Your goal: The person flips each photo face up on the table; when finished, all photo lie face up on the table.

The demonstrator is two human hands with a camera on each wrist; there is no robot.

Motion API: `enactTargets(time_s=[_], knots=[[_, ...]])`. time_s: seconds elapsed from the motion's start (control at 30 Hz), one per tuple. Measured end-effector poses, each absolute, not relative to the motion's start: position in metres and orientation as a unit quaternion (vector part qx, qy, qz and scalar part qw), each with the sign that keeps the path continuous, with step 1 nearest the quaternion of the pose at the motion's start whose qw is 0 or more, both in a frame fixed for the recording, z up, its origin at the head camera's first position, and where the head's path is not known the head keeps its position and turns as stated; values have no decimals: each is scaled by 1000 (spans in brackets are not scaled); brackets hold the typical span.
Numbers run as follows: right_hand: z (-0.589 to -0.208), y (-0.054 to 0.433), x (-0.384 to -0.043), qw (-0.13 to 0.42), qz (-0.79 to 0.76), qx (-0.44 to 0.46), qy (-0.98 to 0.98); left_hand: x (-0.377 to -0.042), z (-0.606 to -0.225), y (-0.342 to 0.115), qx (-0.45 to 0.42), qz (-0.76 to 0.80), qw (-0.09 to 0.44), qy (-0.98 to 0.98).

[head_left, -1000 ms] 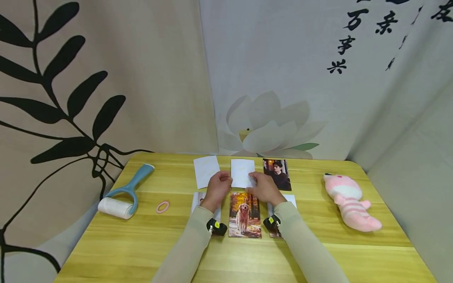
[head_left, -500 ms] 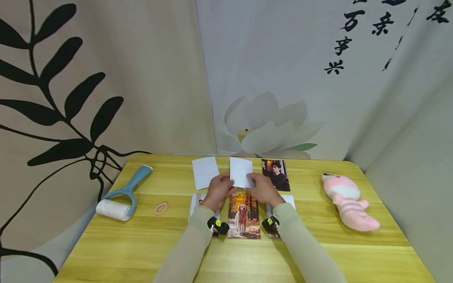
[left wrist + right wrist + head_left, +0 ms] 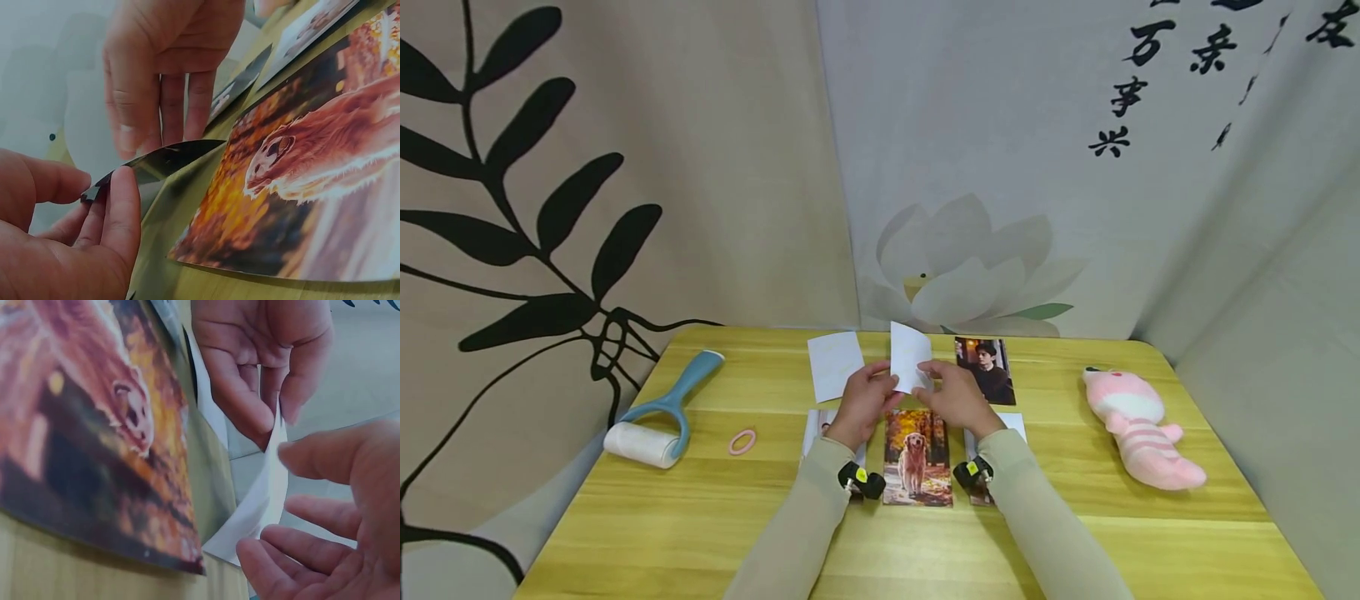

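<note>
My left hand (image 3: 867,403) pinches the near left corner of a photo card (image 3: 909,354) between thumb and fingers. The card is bent and raised from the table, white back toward me; its dark glossy side shows in the left wrist view. My right hand (image 3: 957,395) is at the card's right side, thumb and fairly straight fingers touching or close to it (image 3: 276,481). Just below both hands lies a photo of a golden dog (image 3: 917,458). White-backed card (image 3: 836,367) lies at the left, and a photo of a person (image 3: 986,368) at the right.
Two more photos, left (image 3: 815,429) and right (image 3: 1011,423), are partly hidden under my forearms. On the table's left are a blue-handled lint roller (image 3: 643,443) and a pink ring (image 3: 742,442). A pink plush toy (image 3: 1142,427) lies right. Curtains (image 3: 737,167) hang behind.
The middle white-backed card lay flat a second ago. It has been lifted and now curves upward, with my left fingers gripping its near left corner. My right hand stays beside it.
</note>
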State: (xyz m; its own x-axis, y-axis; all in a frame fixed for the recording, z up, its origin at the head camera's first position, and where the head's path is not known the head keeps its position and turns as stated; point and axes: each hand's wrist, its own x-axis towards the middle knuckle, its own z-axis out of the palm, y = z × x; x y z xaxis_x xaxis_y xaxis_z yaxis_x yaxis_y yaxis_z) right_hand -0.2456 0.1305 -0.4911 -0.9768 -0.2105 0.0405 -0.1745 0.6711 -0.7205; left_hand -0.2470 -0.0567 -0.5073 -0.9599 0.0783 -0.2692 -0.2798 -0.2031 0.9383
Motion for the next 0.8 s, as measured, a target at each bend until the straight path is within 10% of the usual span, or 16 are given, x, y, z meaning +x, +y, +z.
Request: enactTargets(time_s=[0.8], knots=[[-478, 125, -246, 95, -599, -77, 791, -237, -488, -53, 6, 763, 110, 637]])
